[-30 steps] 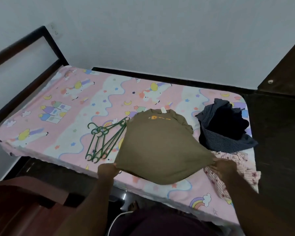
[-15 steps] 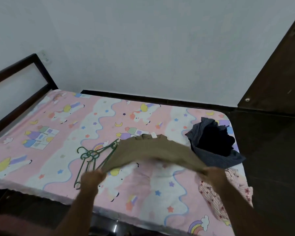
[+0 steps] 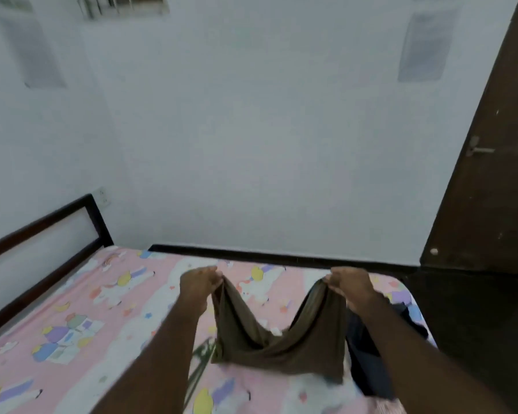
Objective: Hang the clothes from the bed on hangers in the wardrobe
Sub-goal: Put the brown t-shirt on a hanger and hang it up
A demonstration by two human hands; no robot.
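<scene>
An olive-brown shirt (image 3: 278,348) hangs between my two hands above the bed (image 3: 81,324) with its pink cartoon sheet. My left hand (image 3: 199,282) pinches one edge of the shirt and my right hand (image 3: 352,286) pinches the other, both raised well off the mattress. The cloth sags in the middle and its lower part hangs close to the sheet. Green hangers (image 3: 202,358) show partly behind my left forearm. A dark navy garment (image 3: 371,366) lies at the right, mostly hidden by my right arm.
A dark bed frame (image 3: 42,234) runs along the left. The white wall stands behind the bed. A dark brown wooden door (image 3: 488,174) with a metal handle (image 3: 479,149) rises at the right. A bit of pink striped cloth (image 3: 386,406) shows at the bottom edge.
Both hands have lifted the olive shirt up off the bed and moved away from me. The view has tilted upward, showing more wall and the door.
</scene>
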